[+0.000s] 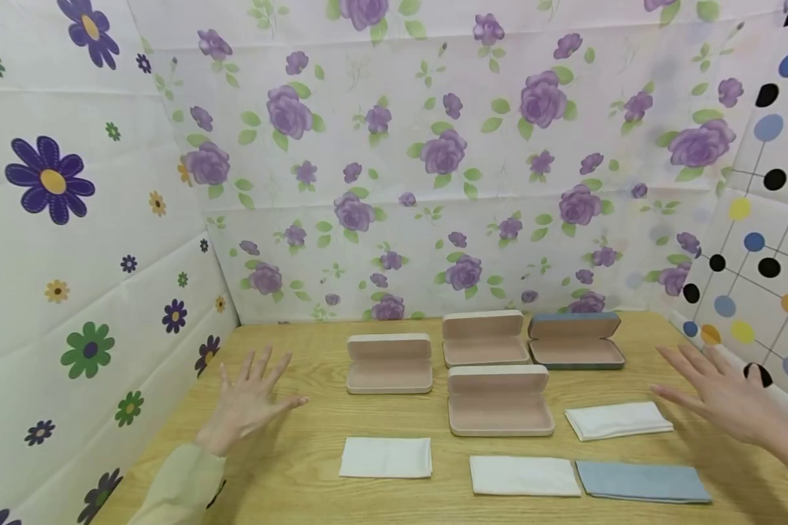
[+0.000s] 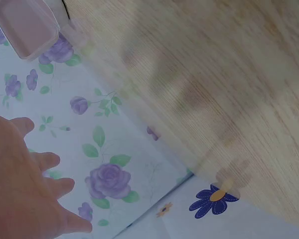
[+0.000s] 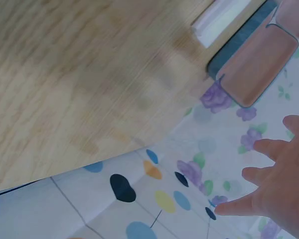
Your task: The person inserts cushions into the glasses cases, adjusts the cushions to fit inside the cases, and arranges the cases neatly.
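While the left hand (image 1: 249, 402) spreads empty, white cases (image 1: 389, 375) and a blue case (image 1: 576, 354) stand open, most bunched, so a careless reach might jostle neighbours; folded cloths (image 1: 525, 476) lie in front, could unfold if dragged; the right hand (image 1: 729, 397) spreads empty too.

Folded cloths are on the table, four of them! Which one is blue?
The blue cloth is nearest the front right, just right of a white cloth. Its colour sets it apart: the other three are white.
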The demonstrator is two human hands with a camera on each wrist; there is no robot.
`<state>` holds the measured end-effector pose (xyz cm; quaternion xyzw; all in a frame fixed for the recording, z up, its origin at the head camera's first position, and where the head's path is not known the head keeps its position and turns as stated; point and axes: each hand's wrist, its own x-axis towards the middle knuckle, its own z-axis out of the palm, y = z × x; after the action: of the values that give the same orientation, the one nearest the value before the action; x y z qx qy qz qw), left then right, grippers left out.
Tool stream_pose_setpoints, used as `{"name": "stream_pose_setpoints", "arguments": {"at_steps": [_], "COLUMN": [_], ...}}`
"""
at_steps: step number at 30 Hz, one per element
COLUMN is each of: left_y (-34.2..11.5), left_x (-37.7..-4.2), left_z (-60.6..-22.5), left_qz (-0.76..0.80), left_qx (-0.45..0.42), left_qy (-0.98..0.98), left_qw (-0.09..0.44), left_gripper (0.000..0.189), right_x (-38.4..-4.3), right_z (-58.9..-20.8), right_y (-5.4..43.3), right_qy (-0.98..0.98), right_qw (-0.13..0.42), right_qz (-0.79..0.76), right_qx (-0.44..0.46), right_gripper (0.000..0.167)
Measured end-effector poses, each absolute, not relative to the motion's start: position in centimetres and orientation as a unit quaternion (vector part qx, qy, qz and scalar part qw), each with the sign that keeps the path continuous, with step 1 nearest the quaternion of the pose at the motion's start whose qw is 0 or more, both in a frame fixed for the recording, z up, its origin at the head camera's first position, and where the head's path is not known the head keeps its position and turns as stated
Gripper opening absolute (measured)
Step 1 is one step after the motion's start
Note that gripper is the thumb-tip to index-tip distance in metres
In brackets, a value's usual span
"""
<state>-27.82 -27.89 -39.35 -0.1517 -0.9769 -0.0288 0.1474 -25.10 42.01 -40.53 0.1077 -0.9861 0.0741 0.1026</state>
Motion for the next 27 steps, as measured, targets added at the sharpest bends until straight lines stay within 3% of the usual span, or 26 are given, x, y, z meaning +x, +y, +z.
{"name": "stream_pose_setpoints", "arguments": {"at_steps": [9, 16, 27], "left_y": [-27.4, -26.2, -23.7], "left_x": [-27.8, -28.4, -28.7], "left_z": [-39.3, -39.6, -39.7], "left_qz": [-0.043, -0.061, -0.133], "left_qx": [-0.163, -0.184, -0.279], "left_qy": [-0.976, -0.973, -0.948], "left_qw": [0.138, 0.123, 0.081], "left_gripper": [0.082, 0.085, 0.084], "right_x": [-25.7, -27.4, -28.4], "right_z": [-38.6, -37.8, -38.1], "right_y": [37.0, 31.7, 23.1], "right_qy": [-0.965, -0.958, -0.905], "right_qw": [0.147, 0.114, 0.117], "right_qz": [0.114, 0.145, 0.253], "right_qx": [0.188, 0.217, 0.322], "right_gripper": [0.073, 0.07, 0.055]}}
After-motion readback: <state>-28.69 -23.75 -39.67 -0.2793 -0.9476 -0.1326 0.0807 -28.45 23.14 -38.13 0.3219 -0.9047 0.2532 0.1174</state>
